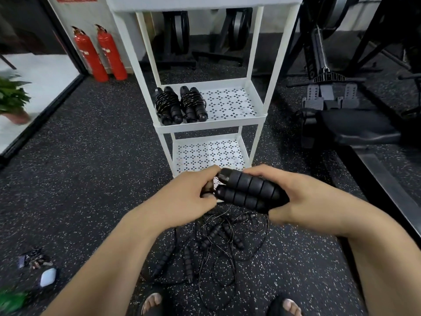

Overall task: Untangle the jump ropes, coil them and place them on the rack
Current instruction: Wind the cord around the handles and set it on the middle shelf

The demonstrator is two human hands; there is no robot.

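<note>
Right hand [296, 197] round handles [248, 190], tips upper-left.

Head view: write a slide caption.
Left hand and right hand hold paired handles above tangled ropes; two coiled ropes on rack.

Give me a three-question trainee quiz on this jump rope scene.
1. How many coiled black jump ropes lie on the middle shelf of the white metal rack?
2. True or false: the right hand grips two black ribbed handles together.
3. Where do the tangled black ropes lie? A: bottom shelf. B: black speckled floor. C: top shelf.
Key: 1 two; 2 true; 3 B.
</note>
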